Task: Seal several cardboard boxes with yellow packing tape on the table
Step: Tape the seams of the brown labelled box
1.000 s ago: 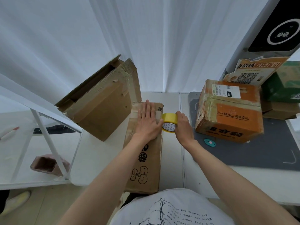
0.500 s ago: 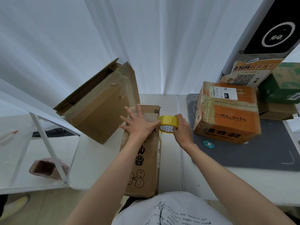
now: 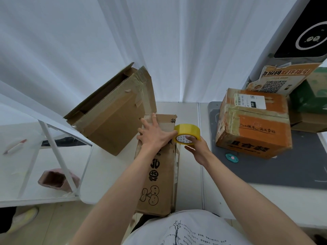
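Fingers (image 3: pixel 150 123) of the left hand (image 3: pixel 155 135) lie spread and straight, pressing flat on the far end of the long cherry-print cardboard box (image 3: pixel 159 174), which rests lengthwise on the white table (image 3: pixel 187 110) in front of the person. Beside them, the right hand (image 3: pixel 196 149) grips the roll of yellow packing tape (image 3: pixel 187 134), with a finger hooked into its core, the roll standing on edge at the box's right top corner and touching the left thumb. The step in hand looks like anchoring the tape end on the box; whether a strip is already stuck down cannot be told. To do it well, the left palm should pin the flap and tape end firmly while the roll is drawn along the seam at a low angle, kept taut and straight. 2 more boxes wait nearby: an open brown box (image 3: pixel 113 114) just left, an orange box (image 3: pixel 254 124) well to the right.
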The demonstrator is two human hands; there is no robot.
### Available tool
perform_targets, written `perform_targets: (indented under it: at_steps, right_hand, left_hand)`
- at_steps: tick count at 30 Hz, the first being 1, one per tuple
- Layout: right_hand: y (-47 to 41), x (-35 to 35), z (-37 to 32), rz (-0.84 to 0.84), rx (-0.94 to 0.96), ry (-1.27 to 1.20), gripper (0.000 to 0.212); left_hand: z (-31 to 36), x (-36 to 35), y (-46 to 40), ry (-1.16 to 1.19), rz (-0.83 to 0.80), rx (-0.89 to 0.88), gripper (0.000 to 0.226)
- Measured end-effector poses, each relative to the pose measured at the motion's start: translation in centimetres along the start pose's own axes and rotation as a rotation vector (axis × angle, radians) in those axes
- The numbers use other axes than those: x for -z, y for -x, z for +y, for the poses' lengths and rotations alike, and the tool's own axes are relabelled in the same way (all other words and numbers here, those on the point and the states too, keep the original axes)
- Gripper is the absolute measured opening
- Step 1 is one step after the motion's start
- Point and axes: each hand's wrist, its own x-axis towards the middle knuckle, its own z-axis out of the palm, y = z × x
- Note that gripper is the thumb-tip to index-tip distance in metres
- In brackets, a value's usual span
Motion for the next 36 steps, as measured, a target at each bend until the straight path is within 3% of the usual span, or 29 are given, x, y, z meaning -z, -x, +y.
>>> perform_targets:
  at_steps: [5,11,16,23,27,36]
  right_hand:
    - [0.1,-1.5,1.4,-0.029,-0.182,0.001,0.070]
    - [1.1,-3.1,2.4,-0.088,-0.220,-0.015,0.039]
    - [1.2,-3.9,2.3,-0.033,-0.192,-0.002,0.063]
    - [0.5,-4.3,3.3,-0.080,-0.197,0.038,0.067]
    - [0.9,-4.9,3.2,-0.048,-0.152,0.028,0.049]
    - [1.0,-5.3,1.9,0.089,0.142,0.020,0.018]
  left_hand:
    - [-0.6,0.3,0.0,0.010,-0.010,0.002,0.123]
    - [-1.2,0.4,0.1,-0.037,-0.051,-0.034,0.118]
    - [-0.9,-0.2,0.5,-0.099,-0.044,-0.044,0.117]
    - [-1.4,0.0,0.1,-0.083,-0.057,-0.051,0.116]
    - [-2.1,0.3,-0.2,-0.049,-0.056,-0.059,0.116]
    - [-4.4,1.8,-1.1,0.218,-0.021,-0.082,0.119]
